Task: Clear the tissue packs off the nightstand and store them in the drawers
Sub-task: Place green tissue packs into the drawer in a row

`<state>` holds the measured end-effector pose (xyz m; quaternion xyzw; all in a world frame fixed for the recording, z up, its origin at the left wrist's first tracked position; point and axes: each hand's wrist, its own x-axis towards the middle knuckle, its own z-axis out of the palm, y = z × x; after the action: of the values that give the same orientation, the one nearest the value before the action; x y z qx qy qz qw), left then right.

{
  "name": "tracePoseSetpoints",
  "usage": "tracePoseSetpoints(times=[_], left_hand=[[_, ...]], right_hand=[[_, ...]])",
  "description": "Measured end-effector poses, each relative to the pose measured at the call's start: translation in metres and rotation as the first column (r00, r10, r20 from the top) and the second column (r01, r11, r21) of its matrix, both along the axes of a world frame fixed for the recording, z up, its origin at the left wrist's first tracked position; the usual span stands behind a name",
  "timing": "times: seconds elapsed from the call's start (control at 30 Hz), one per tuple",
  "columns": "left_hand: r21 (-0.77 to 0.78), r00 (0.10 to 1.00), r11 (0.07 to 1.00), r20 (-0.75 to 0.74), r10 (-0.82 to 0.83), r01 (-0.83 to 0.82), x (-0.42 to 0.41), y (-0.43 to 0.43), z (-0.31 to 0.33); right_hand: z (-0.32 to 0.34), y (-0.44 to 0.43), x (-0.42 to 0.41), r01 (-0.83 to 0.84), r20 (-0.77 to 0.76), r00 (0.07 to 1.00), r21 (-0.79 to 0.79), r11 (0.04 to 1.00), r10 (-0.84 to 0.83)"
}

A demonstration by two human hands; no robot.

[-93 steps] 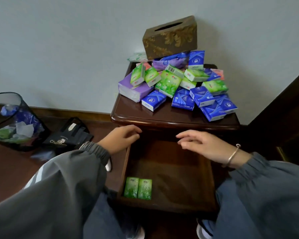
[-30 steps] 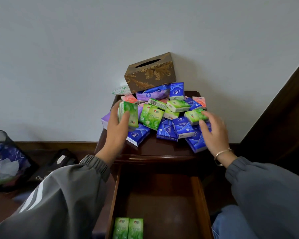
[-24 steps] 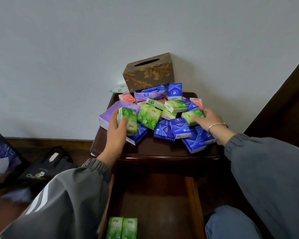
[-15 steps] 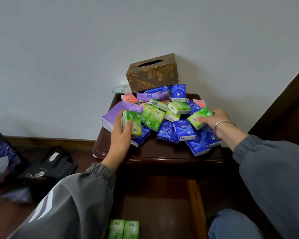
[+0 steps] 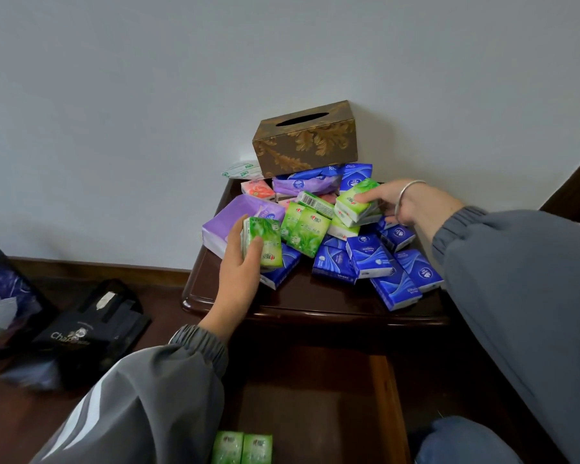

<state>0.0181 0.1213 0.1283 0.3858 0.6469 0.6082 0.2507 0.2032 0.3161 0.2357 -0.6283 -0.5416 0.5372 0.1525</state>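
Left hand (image 5: 240,266) grips green plastic tissue pack (image 5: 263,242), long axis upright, near left edge of dark wooden nightstand (image 5: 315,303). Right hand (image 5: 402,202) pinches second green pack (image 5: 357,204) atop pile (image 5: 365,256), back right. Open drawer (image 5: 387,396) below, toward person; left hand nearer.

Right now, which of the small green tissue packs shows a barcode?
The green-and-white tissue pack lying mid-heap, in front of the brown gold-patterned tissue box; no other green pack shows one.

2 grey jacket sleeves, left sleeve (image 5: 148,396) pale-striped, right sleeve (image 5: 516,279) plain; ribbed elastic cuffs; silver bangle (image 5: 412,185); blue jeans (image 5: 462,440).
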Motion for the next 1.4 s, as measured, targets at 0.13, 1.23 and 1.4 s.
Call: tracePoseSetpoints(times=[0.13,1.23,1.4], left_hand=[[0.001,1.000,1.000,0.004,0.011,-0.011,-0.001,0.001,-0.004],[-0.191,0.475,0.977,0.871,0.124,0.095,0.017,-0.181,-0.074],[-0.326,0.468,0.945,0.832,0.296,-0.018,0.012,-0.183,-0.102]], right_hand=[[0.013,0.002,-0.008,-0.033,0.135,0.990,-0.063,0.997,0.041],[-0.242,-0.254,0.056,-0.466,0.017,0.878,-0.205,0.861,0.479],[-0.291,-0.262,0.030,-0.556,0.205,0.772,-0.241,0.795,0.602]])
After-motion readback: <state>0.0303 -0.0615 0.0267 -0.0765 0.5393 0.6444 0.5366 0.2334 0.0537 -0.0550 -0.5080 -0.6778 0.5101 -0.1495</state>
